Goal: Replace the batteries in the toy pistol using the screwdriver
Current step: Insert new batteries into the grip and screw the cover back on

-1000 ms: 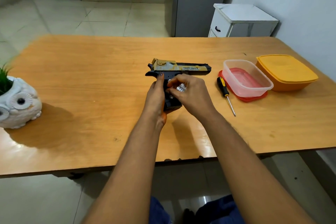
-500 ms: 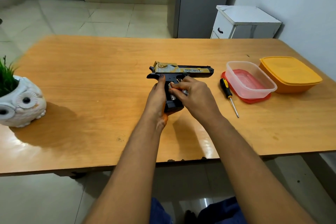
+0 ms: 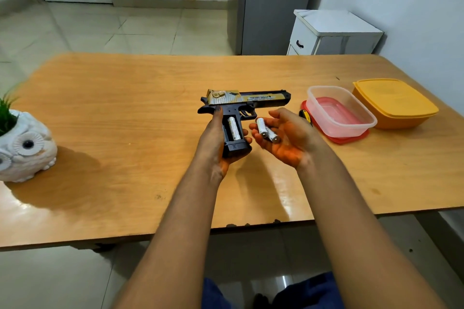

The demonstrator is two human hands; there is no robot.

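Note:
The black and gold toy pistol (image 3: 251, 100) lies on its side at the middle of the wooden table (image 3: 125, 113), barrel pointing right. My left hand (image 3: 213, 143) grips its handle, thumb along the left edge. The battery bay in the handle is uncovered and one white battery (image 3: 233, 128) sits inside. My right hand (image 3: 286, 137) is just right of the handle, palm up, with two white batteries (image 3: 266, 130) resting on its fingers. Only the yellow and black handle tip of the screwdriver (image 3: 305, 116) shows behind my right hand.
A clear plastic box (image 3: 339, 110) sits on a red lid (image 3: 351, 137) to the right of the pistol. An orange lidded container (image 3: 396, 103) stands beyond it near the wall. A white owl planter (image 3: 25, 148) occupies the table's left edge.
My right hand has come away from the pistol's handle and turned palm up with two batteries in it. The battery bay now shows with one battery inside.

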